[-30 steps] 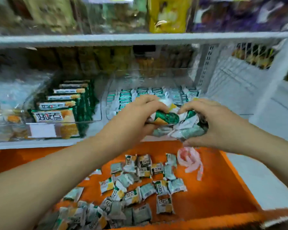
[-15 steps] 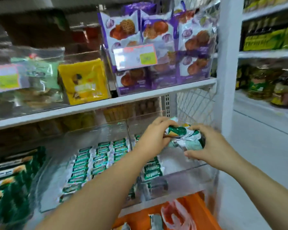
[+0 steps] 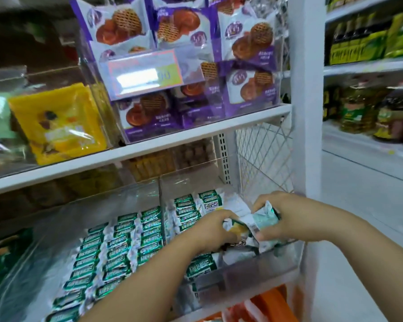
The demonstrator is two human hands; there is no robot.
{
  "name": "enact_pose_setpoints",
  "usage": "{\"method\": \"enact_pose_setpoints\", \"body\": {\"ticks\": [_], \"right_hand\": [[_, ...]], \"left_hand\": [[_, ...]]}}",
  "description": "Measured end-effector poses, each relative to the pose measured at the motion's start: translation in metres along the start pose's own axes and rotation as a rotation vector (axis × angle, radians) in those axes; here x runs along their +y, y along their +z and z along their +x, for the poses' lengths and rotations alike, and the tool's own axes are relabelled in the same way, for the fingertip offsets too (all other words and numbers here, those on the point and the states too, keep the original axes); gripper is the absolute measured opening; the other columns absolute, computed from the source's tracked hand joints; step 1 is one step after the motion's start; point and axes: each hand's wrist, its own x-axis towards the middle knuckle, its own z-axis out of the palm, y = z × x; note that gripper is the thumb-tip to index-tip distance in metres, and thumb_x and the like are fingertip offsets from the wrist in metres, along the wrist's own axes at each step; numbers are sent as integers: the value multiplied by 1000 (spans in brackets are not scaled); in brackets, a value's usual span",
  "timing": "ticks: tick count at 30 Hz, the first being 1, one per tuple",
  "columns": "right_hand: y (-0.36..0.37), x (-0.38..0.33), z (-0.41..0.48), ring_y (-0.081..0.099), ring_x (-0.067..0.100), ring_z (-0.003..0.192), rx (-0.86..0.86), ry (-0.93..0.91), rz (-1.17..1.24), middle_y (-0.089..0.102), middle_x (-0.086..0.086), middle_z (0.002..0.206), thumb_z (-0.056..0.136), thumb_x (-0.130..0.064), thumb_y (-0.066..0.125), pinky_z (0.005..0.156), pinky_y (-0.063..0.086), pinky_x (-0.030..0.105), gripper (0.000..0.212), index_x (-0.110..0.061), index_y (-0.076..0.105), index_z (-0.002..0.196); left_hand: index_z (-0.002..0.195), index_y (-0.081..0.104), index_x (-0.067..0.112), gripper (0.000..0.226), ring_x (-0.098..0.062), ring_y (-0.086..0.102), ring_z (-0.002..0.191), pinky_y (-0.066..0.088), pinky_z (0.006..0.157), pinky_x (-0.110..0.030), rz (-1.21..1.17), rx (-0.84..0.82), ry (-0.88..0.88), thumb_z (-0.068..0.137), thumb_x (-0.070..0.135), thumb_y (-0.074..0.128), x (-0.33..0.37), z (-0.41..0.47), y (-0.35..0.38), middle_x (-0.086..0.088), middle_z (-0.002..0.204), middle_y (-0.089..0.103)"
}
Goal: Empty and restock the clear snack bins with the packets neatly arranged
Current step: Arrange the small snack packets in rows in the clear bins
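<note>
A bunch of small green-and-white snack packets [image 3: 254, 225] is held between both hands, low inside the right clear bin [image 3: 261, 268]. My left hand [image 3: 209, 231] grips the bunch's left side and my right hand [image 3: 282, 219] its right side. Rows of the same packets [image 3: 189, 210] stand along that bin's left part. The clear bin to its left [image 3: 130, 196] holds several neat rows of green packets [image 3: 116, 247].
A white shelf [image 3: 149, 147] just above carries a clear bin of purple waffle packs [image 3: 196, 73] and a yellow pack [image 3: 56, 122]. A white upright post [image 3: 307, 101] and wire mesh [image 3: 263, 159] bound the bin's right. An orange crate [image 3: 272, 303] lies below. Oil bottles [image 3: 368, 108] stand far right.
The view swung up from the orange crate to the shelf. Both hands carried the packet bunch up over the bin, then lowered it into the right bin.
</note>
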Motion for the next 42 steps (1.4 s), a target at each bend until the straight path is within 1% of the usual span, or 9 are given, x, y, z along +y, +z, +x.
{"method": "enact_pose_setpoints", "body": {"ticks": [6,10,16,19,24,27,32,37,42], "right_hand": [[-14,2,-4,47,4,62,166,36,131,52,-10,71,75,-41,77,53,31,19,26,-23,58,78],[-13,-6,-5,40,13,52,397,53,170,42,-2,55,76,-47,73,53,27,31,46,-17,43,59],[-15,-11,-7,58,19,62,616,38,302,61,4,66,75,-54,69,56,41,31,41,-14,58,75],[-10,-16,-10,57,0,71,783,-67,390,62,-18,78,74,-44,75,63,43,19,25,-36,61,92],[5,-20,-7,52,-5,109,574,-373,254,53,-26,120,77,-28,78,96,40,15,45,-33,64,120],[3,-23,-6,45,-13,113,533,-346,360,45,-33,122,77,-39,74,94,28,1,42,-34,64,118],[1,-26,-3,53,-11,96,595,-329,525,56,-20,109,82,-26,71,82,37,3,15,-36,68,93],[-5,-25,-7,55,-10,93,374,-266,505,50,-20,118,77,-31,78,78,47,12,66,-41,44,132],[-9,-21,-7,59,5,94,289,-161,400,58,-14,101,71,-42,79,83,50,26,83,-38,35,141]], "left_hand": [[111,60,26,28,-17,55,63,54,70,-39,-305,190,-22,86,21,71,9,-10,-16,0,89,60],[112,62,22,26,-4,51,57,43,56,-21,-402,286,-16,87,25,69,17,-23,-29,6,78,60],[107,62,19,27,-5,49,50,49,52,-21,-604,335,-99,85,30,71,27,-41,-28,4,68,55],[107,63,13,27,-7,62,62,58,63,-29,-764,273,-133,85,26,70,36,-50,-22,0,84,67],[103,61,10,13,-10,65,53,58,59,-27,-974,284,-135,93,19,59,52,-59,-20,5,57,67],[115,61,5,23,-13,68,58,59,57,-27,-1052,303,-109,96,14,54,53,-65,-27,1,67,71],[113,60,5,21,-13,67,59,60,61,-32,-1056,322,-123,93,9,55,52,-72,-29,2,63,69],[111,62,8,23,-6,60,62,49,60,-21,-900,353,-125,89,7,59,45,-74,-26,2,71,69],[111,56,16,22,-6,57,55,49,53,-20,-797,386,-132,90,11,61,42,-74,-25,2,69,66]]}}
